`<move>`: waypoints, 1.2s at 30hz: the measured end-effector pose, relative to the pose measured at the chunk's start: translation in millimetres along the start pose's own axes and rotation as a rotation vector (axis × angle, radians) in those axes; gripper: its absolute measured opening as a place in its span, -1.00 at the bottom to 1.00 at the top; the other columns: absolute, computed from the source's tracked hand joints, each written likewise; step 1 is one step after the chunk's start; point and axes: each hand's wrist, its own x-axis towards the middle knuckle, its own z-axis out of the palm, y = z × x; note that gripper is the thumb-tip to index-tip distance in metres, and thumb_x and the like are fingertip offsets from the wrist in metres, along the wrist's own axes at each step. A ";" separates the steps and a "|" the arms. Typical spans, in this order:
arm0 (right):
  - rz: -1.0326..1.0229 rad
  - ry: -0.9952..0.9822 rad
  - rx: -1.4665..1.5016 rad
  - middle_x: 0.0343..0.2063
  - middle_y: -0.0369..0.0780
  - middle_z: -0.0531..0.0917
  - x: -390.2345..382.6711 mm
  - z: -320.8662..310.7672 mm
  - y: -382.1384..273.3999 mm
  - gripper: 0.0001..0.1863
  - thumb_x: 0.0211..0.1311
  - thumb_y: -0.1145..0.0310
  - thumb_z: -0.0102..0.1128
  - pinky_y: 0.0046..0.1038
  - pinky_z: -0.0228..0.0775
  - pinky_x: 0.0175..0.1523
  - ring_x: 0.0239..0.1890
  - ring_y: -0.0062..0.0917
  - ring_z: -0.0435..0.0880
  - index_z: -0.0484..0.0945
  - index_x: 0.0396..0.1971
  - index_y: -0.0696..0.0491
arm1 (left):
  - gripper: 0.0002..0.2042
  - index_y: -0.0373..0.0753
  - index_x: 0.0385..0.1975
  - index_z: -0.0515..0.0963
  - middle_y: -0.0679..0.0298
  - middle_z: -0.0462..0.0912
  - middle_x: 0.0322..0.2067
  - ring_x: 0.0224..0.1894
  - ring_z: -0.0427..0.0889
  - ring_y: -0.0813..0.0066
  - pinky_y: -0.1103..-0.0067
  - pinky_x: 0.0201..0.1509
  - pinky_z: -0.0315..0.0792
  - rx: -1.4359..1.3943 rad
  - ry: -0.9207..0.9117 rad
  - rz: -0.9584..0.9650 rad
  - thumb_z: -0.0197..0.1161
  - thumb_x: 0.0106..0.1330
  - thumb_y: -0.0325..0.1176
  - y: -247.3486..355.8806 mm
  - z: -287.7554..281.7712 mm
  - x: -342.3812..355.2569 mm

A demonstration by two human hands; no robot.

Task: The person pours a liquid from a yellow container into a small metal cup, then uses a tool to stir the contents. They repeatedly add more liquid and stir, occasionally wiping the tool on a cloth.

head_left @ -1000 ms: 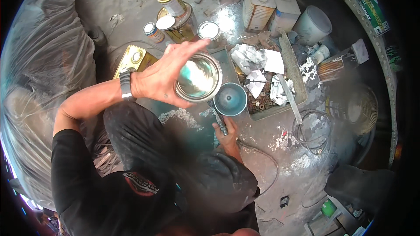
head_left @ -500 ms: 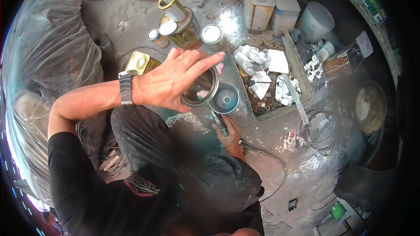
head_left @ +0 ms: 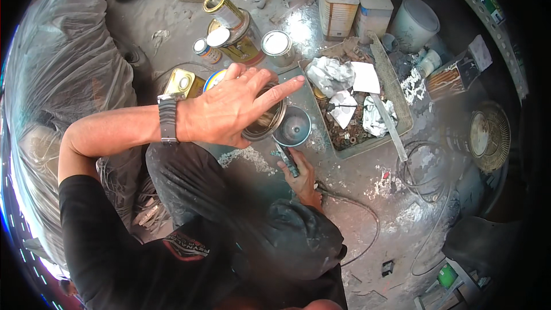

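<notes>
My left hand (head_left: 225,110), wearing a watch at the wrist, grips an open metal can (head_left: 264,121) from above, its fingers hiding much of it. The can is tilted beside the blue-grey cup (head_left: 291,124) of a spray gun; whether anything flows between them I cannot tell. My right hand (head_left: 301,178) is closed on the gun's handle (head_left: 287,159) below the cup, with a hose trailing from it.
A tray (head_left: 402,116) holding small metal parts, crumpled paper and a long strip sits right of the cup. Several paint cans (head_left: 244,43) and jerrycans (head_left: 338,11) stand behind. Plastic sheeting (head_left: 54,63) covers the left side. A round fan (head_left: 487,136) and looped hose lie right.
My left hand has tipped the can over, so less of its shiny inside shows, and the back of the hand now covers more of it. My right hand stays on the gun.
</notes>
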 end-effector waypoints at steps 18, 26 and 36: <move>0.030 -0.011 0.004 -0.07 -0.01 0.72 -0.1 -1.3 -1.8 -0.46 0.25 0.29 0.49 -0.27 0.59 -0.03 -0.08 -0.10 0.76 0.56 0.17 0.17 | 0.40 -0.19 0.60 -0.06 0.09 0.41 0.10 0.14 0.46 0.13 0.30 0.06 0.28 0.103 -0.043 0.011 0.75 -0.35 -0.18 5.8 -0.4 8.4; 0.003 0.045 0.006 -0.11 0.04 0.74 -16.6 1.8 23.4 -0.47 0.29 0.20 0.47 -0.24 0.59 -0.02 -0.10 -0.05 0.76 0.59 0.12 0.22 | 0.26 -0.28 0.55 -0.03 -0.05 0.32 0.28 0.27 0.40 0.00 0.15 0.31 0.27 -0.319 0.132 -0.192 0.68 -0.21 -0.17 -27.9 40.1 -12.1; 0.060 0.038 0.011 -0.16 0.03 0.74 -16.1 -14.3 5.6 -0.55 0.25 0.25 0.50 -0.19 0.57 -0.08 -0.16 -0.02 0.74 0.62 0.05 0.17 | 0.21 -0.24 0.52 -0.04 -0.13 0.28 0.26 0.34 0.29 -0.16 0.17 0.45 0.26 -0.573 0.186 -0.286 0.66 -0.11 -0.10 -78.9 156.5 2.5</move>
